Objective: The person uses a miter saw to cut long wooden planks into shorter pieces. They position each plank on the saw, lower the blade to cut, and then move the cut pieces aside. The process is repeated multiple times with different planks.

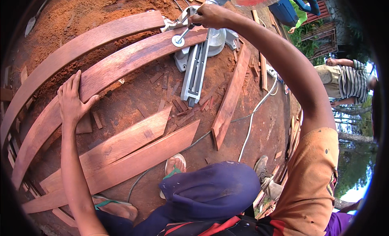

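Wood plank (129, 59), reddish brown and long, lies with its far end across the grey saw base (194, 76) near the top of the view; from there it runs down to the lower left, its outline bowed, though the lens may add to that bend.

The person's right hand (210, 16) is curled closed around the dark clamp handle (195, 19), whose rod leads down to a round clamp pad (178, 41) set over the plank. The left hand (74, 99) is open, fingers laid over the plank further down its length and thumb spread off to one side; how hard it presses cannot be told.

The step in hand looks like fixing the plank on the saw base, one hand steadying and the other working the clamp. Whether the pad is already tight does not show.

The next move seems to call for a steady left hand, so the long end does not swing, while the right turns or checks the handle. The blue saw head (283, 12) is raised to the right, so fingers should be well clear before any cut.
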The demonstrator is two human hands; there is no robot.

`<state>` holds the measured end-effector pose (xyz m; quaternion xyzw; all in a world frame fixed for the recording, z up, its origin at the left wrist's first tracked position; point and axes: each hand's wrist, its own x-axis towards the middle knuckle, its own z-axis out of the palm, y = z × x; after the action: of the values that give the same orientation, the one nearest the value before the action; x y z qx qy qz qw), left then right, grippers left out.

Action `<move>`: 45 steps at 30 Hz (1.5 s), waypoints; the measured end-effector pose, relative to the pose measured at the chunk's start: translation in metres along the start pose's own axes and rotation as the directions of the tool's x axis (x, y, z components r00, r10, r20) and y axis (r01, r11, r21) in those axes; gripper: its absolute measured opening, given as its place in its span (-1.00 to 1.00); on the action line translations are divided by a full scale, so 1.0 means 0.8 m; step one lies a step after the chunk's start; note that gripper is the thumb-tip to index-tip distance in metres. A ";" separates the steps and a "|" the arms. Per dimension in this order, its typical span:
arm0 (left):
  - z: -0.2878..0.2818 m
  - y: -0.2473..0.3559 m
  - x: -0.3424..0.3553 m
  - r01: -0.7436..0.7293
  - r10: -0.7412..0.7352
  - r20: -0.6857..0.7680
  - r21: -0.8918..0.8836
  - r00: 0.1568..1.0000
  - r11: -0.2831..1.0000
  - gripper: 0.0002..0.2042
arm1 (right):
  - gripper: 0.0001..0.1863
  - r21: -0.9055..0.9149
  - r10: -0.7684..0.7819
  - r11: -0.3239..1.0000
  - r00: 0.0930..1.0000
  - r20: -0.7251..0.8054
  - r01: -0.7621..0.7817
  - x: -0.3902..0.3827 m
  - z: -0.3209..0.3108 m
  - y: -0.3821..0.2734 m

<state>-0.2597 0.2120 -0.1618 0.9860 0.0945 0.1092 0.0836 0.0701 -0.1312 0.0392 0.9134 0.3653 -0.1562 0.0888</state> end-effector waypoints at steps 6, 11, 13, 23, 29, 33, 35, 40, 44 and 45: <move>-0.009 0.002 0.002 0.011 -0.010 0.055 -0.021 0.998 1.000 0.12 | -0.71 0.009 -0.355 0.935 0.935 -0.003 0.355 -0.012 -0.014 0.008; -0.019 0.009 0.013 0.049 -0.048 0.168 -0.003 0.985 0.999 0.25 | -0.79 -0.177 -0.381 0.899 0.914 0.138 0.401 -0.012 -0.031 0.000; -0.020 0.013 0.015 0.048 -0.045 0.157 -0.017 0.987 0.999 0.30 | -0.76 -0.157 -0.364 0.913 0.926 0.104 0.377 -0.011 -0.033 0.001; -0.005 0.016 0.014 0.080 -0.082 0.246 0.016 0.966 0.997 0.28 | -0.37 0.532 0.188 0.811 0.969 0.158 -0.244 0.022 0.038 0.070; 0.004 0.012 0.013 0.056 -0.044 0.189 -0.057 0.981 0.997 0.29 | -0.58 0.478 0.231 0.848 0.971 0.058 -0.230 0.042 0.068 0.121; 0.008 0.008 0.016 0.008 -0.005 0.185 -0.015 0.983 1.000 0.29 | -0.69 0.369 0.107 0.925 0.994 -0.010 -0.096 0.037 0.056 0.117; 0.007 0.005 0.016 0.019 -0.013 0.163 -0.034 0.987 0.999 0.28 | -0.72 0.270 0.009 0.963 0.999 -0.049 0.004 0.031 0.048 0.105; -0.006 0.003 0.015 -0.001 0.011 0.176 -0.061 0.984 0.998 0.27 | -0.71 -0.156 -0.368 0.925 0.921 -0.127 0.348 0.011 0.029 0.071; -0.011 0.000 0.014 -0.002 0.007 0.200 -0.025 0.980 1.000 0.30 | -0.64 -0.091 -0.487 0.872 0.836 -0.253 0.481 0.005 0.013 0.052; -0.012 0.001 0.016 -0.007 0.012 0.221 -0.026 0.975 1.000 0.31 | -0.72 0.118 -0.366 0.911 0.908 -0.205 0.394 0.006 0.009 0.046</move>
<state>-0.2494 0.2150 -0.1497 0.9913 0.0785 0.0006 0.1053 0.0975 -0.1566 0.0329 0.8389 0.5295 -0.1161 -0.0487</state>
